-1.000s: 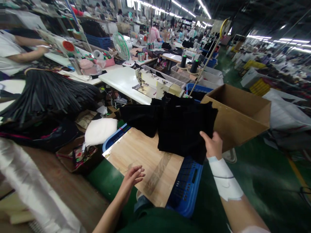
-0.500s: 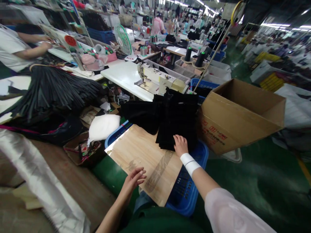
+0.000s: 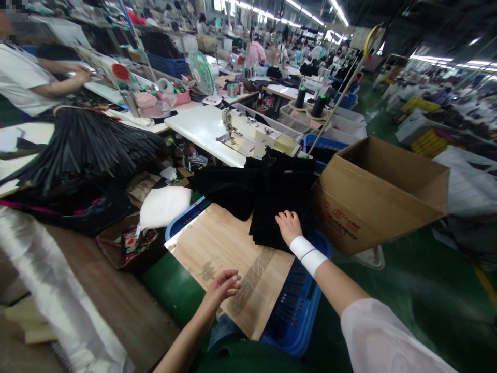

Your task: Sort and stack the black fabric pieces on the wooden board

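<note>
A wooden board (image 3: 217,241) lies across a blue plastic basket (image 3: 301,316) in front of me. Black fabric pieces (image 3: 267,217) are stacked on the board's far right part, with more black fabric (image 3: 227,186) to their left. My right hand (image 3: 289,225), with a white band at the wrist, rests on the near stack, fingers spread over its top. Above the board's near edge hovers my left hand (image 3: 223,287), holding nothing, its fingers loosely bent and apart.
A large cardboard box (image 3: 341,212) stands right of the basket. Behind the fabric is a sewing machine (image 3: 248,129) on a white table (image 3: 194,124). To the left are a white bundle (image 3: 165,206) and a bunch of black strips (image 3: 89,140). A co-worker (image 3: 27,77) sits far left.
My right hand stays on the black stack, shifting only slightly. My left hand has moved a little to the right over the board. The camera view has tilted slightly.
</note>
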{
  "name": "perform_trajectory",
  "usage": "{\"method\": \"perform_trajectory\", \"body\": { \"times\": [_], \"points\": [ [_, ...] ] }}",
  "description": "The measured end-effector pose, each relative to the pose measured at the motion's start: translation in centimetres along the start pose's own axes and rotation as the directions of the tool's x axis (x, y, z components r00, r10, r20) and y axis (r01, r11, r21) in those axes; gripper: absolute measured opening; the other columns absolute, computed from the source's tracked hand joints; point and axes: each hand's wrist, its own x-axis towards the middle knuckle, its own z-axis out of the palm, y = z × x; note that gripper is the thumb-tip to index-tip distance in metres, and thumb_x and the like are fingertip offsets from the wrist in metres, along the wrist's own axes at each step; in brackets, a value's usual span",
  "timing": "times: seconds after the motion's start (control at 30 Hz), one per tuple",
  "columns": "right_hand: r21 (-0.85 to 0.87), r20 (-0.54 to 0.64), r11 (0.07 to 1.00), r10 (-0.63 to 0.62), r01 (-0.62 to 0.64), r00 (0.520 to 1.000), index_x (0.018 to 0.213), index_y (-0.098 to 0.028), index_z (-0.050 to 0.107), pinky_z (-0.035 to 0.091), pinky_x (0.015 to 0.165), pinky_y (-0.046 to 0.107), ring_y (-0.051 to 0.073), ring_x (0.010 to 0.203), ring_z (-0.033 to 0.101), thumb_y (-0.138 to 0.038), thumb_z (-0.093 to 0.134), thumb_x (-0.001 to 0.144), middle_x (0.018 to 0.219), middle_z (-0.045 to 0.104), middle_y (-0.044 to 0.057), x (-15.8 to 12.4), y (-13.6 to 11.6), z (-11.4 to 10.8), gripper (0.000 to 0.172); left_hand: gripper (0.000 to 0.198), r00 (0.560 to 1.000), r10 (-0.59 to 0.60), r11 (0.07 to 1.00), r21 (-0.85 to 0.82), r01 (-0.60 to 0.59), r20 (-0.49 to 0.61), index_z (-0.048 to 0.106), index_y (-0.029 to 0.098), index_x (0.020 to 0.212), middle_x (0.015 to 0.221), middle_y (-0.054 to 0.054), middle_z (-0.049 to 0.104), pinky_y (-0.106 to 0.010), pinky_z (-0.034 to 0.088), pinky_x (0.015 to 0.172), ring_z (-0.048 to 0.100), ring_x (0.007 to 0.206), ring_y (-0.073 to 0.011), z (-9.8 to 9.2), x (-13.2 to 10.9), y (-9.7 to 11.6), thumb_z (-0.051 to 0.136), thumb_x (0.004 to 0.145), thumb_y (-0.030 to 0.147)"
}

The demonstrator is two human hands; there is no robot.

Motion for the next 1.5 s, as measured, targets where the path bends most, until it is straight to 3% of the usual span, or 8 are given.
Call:
{"method": "perform_trajectory", "body": {
  "times": [0.33, 0.63, 0.9, 1.1, 1.23, 1.33, 1.4, 1.5],
  "points": [
    [0.161, 0.081, 0.983, 0.074, -0.087, 0.994, 0.148, -0.012, 0.037, 0.023, 0.113, 0.050, 0.030, 0.139, 0.032, -0.009, 0.051, 0.074, 0.156, 0.030, 0.015, -3.4, -1.0, 4.7, 0.076, 0.056, 1.000, 0.008, 1.000, 0.014, -0.008, -0.008, 0.069, 0.016, 0.097, 0.098, -0.012, 0.072, -0.029, 0.052, 0.070, 0.068, 0.077, -0.0199, -0.3, -0.2, -0.8, 0.083, 0.057, 0.052],
    [0.319, -0.173, 0.935, 0.217, -0.154, 0.961, 0.137, -0.017, 0.050, 0.020, 0.116, 0.054, 0.029, 0.138, 0.035, -0.028, 0.055, 0.085, 0.150, 0.040, 0.014, -6.9, -3.2, 1.4, 0.054, 0.056, 0.999, 0.042, 0.999, 0.029, -0.041, -0.004, 0.070, 0.016, 0.097, 0.099, -0.013, 0.072, -0.029, 0.053, 0.069, 0.069, 0.078, -0.0211, -0.6, 0.2, -1.0, 0.081, 0.057, 0.053],
    [0.367, -0.151, 0.914, 0.243, -0.174, 0.958, 0.127, -0.021, 0.058, 0.020, 0.118, 0.050, 0.026, 0.135, 0.039, -0.025, 0.056, 0.084, 0.147, 0.046, 0.009, -14.3, -4.3, -0.1, 0.044, 0.062, 0.999, 0.042, 0.993, 0.112, -0.045, 0.028, 0.070, 0.018, 0.101, 0.104, -0.013, 0.073, -0.033, 0.056, 0.077, 0.070, 0.088, -0.0254, -1.2, 1.3, -0.7, 0.081, 0.056, 0.058],
    [0.276, -0.353, 0.907, 0.403, -0.317, 0.844, 0.131, -0.017, 0.053, 0.020, 0.117, 0.052, 0.027, 0.134, 0.040, -0.027, 0.053, 0.088, 0.144, 0.048, 0.013, -14.1, 7.9, -3.2, 0.044, 0.066, 0.988, 0.122, 0.988, 0.105, -0.113, -0.090, 0.069, 0.022, 0.103, 0.109, -0.011, 0.072, -0.036, 0.056, 0.083, 0.069, 0.098, -0.0299, -0.3, -0.2, -1.3, 0.079, 0.055, 0.066],
    [0.253, -0.629, 0.910, 0.412, -0.328, 0.659, 0.133, -0.014, 0.049, 0.023, 0.114, 0.053, 0.028, 0.135, 0.039, -0.034, 0.057, 0.088, 0.144, 0.047, 0.016, -13.4, 20.3, -8.1, 0.050, 0.068, 0.972, 0.121, 0.991, 0.086, -0.106, -0.202, 0.069, 0.022, 0.101, 0.105, -0.010, 0.074, -0.037, 0.057, 0.081, 0.069, 0.098, -0.0317, 2.4, -1.3, -4.2, 0.081, 0.051, 0.067],
    [0.252, -0.749, 0.913, 0.394, -0.322, 0.532, 0.130, -0.016, 0.052, 0.021, 0.116, 0.050, 0.028, 0.133, 0.041, -0.038, 0.060, 0.088, 0.141, 0.051, 0.016, -13.5, 29.1, -11.5, 0.048, 0.072, 0.966, 0.097, 0.995, 0.060, -0.085, -0.240, 0.069, 0.021, 0.099, 0.103, -0.009, 0.074, -0.035, 0.058, 0.079, 0.070, 0.098, -0.0314, 6.8, -2.1, -5.7, 0.085, 0.043, 0.064],
    [0.246, -0.725, 0.929, 0.365, -0.276, 0.584, 0.120, -0.016, 0.059, 0.024, 0.114, 0.048, 0.028, 0.123, 0.049, -0.041, 0.061, 0.089, 0.130, 0.060, 0.016, -13.6, 33.5, -12.7, 0.040, 0.075, 0.964, 0.086, 0.995, 0.073, -0.070, -0.252, 0.070, 0.019, 0.097, 0.101, -0.010, 0.074, -0.034, 0.058, 0.076, 0.070, 0.095, -0.0311, 11.3, -2.9, -5.6, 0.089, 0.037, 0.060],
    [0.218, -0.559, 0.967, 0.236, -0.134, 0.795, 0.095, -0.015, 0.067, 0.037, 0.100, 0.045, 0.026, 0.094, 0.059, -0.041, 0.061, 0.089, 0.097, 0.070, 0.012, -13.7, 37.1, -12.7, 0.027, 0.069, 0.972, 0.158, 0.974, 0.191, -0.124, -0.175, 0.070, 0.017, 0.098, 0.101, -0.011, 0.074, -0.034, 0.057, 0.077, 0.071, 0.091, -0.0290, 19.6, -4.3, -3.3, 0.087, 0.045, 0.058]
  ]
}}
